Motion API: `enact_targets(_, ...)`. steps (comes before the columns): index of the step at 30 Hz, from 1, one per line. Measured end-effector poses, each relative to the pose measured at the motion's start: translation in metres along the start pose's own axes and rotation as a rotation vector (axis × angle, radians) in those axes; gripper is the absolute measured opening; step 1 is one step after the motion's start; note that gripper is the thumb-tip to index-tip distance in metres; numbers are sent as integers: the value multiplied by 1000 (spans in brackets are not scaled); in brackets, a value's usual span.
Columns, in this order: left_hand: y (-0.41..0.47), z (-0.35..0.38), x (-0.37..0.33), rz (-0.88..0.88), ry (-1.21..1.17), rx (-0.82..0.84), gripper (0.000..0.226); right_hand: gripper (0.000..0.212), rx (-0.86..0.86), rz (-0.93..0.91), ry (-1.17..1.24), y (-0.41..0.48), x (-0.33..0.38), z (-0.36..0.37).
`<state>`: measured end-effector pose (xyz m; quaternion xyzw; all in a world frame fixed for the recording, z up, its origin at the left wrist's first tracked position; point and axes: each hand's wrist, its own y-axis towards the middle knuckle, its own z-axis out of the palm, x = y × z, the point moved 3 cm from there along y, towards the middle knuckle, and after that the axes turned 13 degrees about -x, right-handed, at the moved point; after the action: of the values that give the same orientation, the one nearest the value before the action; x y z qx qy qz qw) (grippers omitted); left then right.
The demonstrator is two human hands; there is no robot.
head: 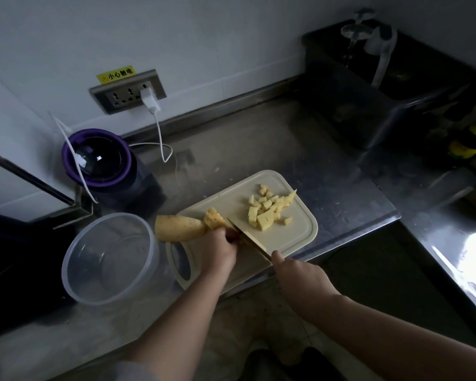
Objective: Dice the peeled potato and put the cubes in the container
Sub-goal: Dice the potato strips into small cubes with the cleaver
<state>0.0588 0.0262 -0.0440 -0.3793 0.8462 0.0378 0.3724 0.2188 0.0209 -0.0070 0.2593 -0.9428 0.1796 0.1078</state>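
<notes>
A peeled pale yellow potato (pixel 179 227) lies at the left end of the cream cutting board (pixel 300 232), its cut end scored into strips. My left hand (pixel 222 244) holds it down by that cut end, fingers curled over it. My right hand (pixel 297 273) grips the handle of a knife (pixel 249 239), whose blade runs diagonally up to the potato beside my left fingers. A pile of potato cubes (pixel 267 209) sits on the far right part of the board. The clear round plastic container (pixel 110 259) stands left of the board, with nothing in it.
A purple-rimmed dark appliance (pixel 99 163) stands behind the container, with a white cable (pixel 160 133) running to a wall socket (pixel 128 92). A dark sink (pixel 382 92) with a tap is at the back right. The steel counter edge (pixel 355 237) runs just right of the board.
</notes>
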Motion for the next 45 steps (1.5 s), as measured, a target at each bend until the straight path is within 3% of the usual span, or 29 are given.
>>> enact_targets(5, 0, 1, 0, 15, 5, 15, 18, 48, -5, 29, 38, 0, -5, -1)
enact_targets(11, 1, -12, 0, 13, -80, 72, 19, 48, -131, -53, 0, 0, -15, -19)
enact_targets(15, -1, -62, 11, 16, -194, -132, 11, 48, -143, -264, -150, -7, -15, -27)
enact_targets(18, -4, -108, 13, 149, -235, -322, 6, 50, -108, -411, -242, -10, -9, -25)
enact_targets(20, 0, -116, 7, 274, -167, -228, 10, 51, -85, -477, -320, -7, -1, -21)
enact_targets(23, 0, -92, 0, 392, 106, 218, 34, 47, -75, -530, -387, 0, 12, -14)
enact_targets(25, -2, -72, 4, 457, 312, 382, 51, 45, -78, -557, -406, 4, 16, -11)
enact_targets(28, 1, -60, 11, 495, 434, 415, 55, 45, -89, -564, -416, 10, 14, -5)
enact_targets(40, 7, -41, 14, 600, 521, 329, 50, 49, -21, -585, -435, 0, -11, -11)
enact_targets(45, 7, -40, 11, 603, 556, 326, 52, 48, -70, -493, -384, -13, -56, -26)
